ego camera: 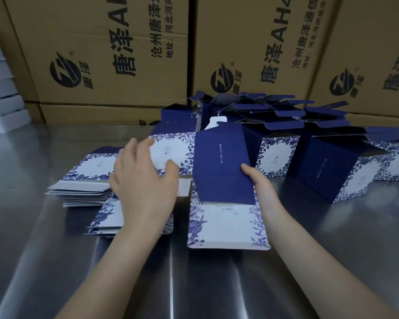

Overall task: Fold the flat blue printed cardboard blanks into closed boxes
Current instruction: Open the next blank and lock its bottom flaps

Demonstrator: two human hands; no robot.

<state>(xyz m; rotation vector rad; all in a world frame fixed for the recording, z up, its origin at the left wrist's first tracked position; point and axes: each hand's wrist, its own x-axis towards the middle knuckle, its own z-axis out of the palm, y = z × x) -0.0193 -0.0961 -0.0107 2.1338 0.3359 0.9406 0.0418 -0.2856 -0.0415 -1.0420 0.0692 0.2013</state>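
Observation:
A blue and white floral printed blank (226,203) lies half raised in front of me, its dark blue panel tilted up. My right hand (260,183) grips the right edge of that blue panel, thumb on top. My left hand (143,178) hovers with fingers spread above a stack of flat blanks (83,180) on the left, holding nothing. Behind, several folded blue boxes (332,166) stand and lie in a heap, many with their top flaps open.
The work surface is a shiny steel table (194,284). Large brown cartons (115,54) with black print form a wall at the back. White boxes (0,88) are stacked at the far left.

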